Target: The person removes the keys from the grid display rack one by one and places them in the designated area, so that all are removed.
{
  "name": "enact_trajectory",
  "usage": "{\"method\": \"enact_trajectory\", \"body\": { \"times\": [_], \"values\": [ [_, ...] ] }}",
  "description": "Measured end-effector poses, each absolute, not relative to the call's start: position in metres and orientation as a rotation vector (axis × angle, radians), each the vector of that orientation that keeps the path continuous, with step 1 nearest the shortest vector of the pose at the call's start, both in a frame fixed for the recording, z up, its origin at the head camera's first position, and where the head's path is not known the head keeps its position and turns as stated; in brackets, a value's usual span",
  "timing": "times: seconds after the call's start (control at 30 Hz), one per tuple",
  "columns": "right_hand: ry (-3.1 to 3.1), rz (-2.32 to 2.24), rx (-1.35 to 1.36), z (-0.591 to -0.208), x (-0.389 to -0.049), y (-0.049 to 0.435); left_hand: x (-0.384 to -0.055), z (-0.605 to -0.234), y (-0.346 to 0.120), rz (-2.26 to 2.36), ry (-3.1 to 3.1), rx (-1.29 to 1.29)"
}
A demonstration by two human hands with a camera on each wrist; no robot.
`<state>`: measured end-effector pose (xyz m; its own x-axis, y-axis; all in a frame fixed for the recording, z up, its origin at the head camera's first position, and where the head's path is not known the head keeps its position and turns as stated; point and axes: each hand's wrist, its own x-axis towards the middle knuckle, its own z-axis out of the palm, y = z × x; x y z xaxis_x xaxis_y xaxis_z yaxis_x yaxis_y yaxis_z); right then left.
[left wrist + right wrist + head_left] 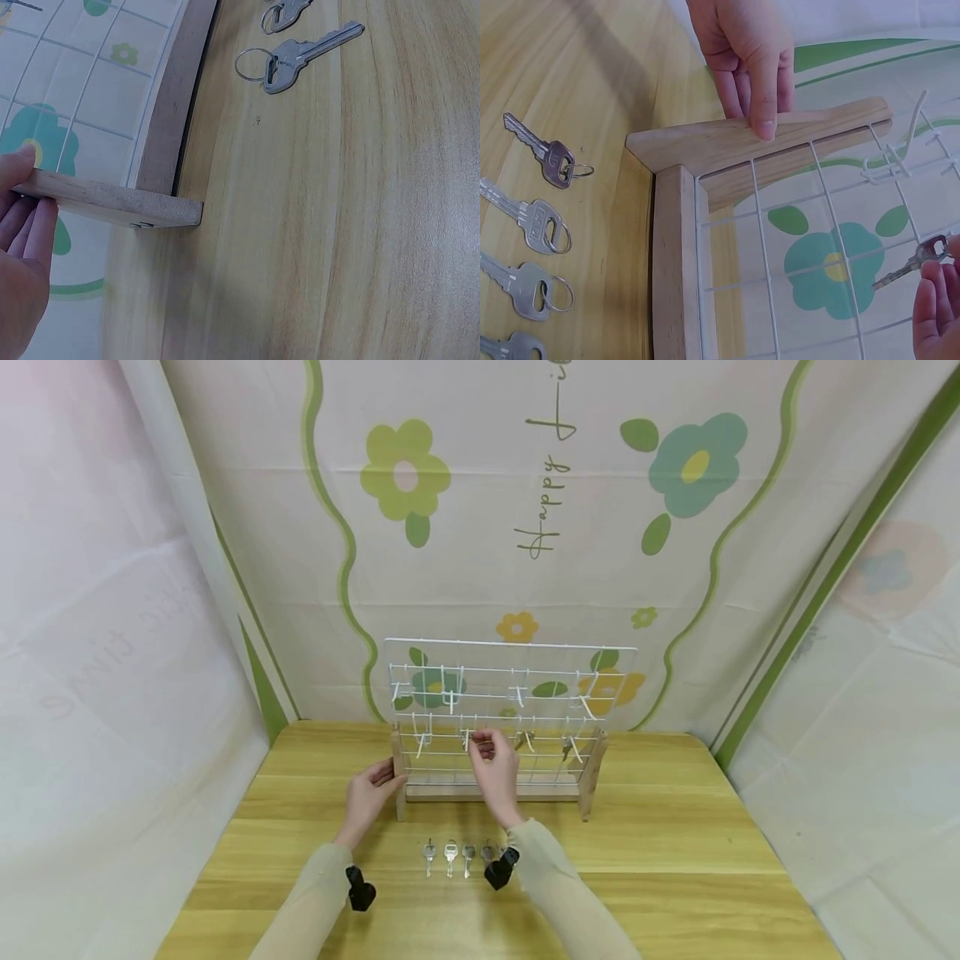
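Note:
My left hand [367, 797] grips the wooden left side piece [105, 196] of a white wire grid rack [510, 645], thumb on one face and fingers behind. In front of the grid, my right hand [497, 772] pinches a metal key [911, 264] by its head, beside a lower-row hook [467, 739]. In the right wrist view the key's blade points toward the left side of the rack. Several silver keys [450, 857] with split rings lie in a row on the table, in front of the rack; my right wrist partly covers the row's right end.
White hooks stick out of the grid in two rows, including an upper hook [587, 706]. Keys [567, 748] hang on lower hooks at the right. The rack's wooden base bar [491, 792] rests on the wood-grain table [667, 860]. Printed cloth [480, 527] hangs behind.

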<state>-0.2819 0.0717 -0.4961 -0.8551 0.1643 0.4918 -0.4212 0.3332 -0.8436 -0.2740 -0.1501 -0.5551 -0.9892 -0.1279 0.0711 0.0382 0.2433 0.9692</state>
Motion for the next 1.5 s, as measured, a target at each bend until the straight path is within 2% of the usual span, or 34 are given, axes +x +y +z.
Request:
{"method": "enact_trajectory", "body": {
  "times": [0.6, 1.5],
  "values": [
    [-2.125, 1.527, 0.236, -0.494, -0.281, 0.075, -0.272, -0.552, -0.149, -1.896, -2.364, 0.077],
    [-2.181, 1.553, 0.385, -0.487, -0.254, 0.088, -0.274, -0.556, -0.149, -1.876, -2.344, 0.094]
  ]
}}
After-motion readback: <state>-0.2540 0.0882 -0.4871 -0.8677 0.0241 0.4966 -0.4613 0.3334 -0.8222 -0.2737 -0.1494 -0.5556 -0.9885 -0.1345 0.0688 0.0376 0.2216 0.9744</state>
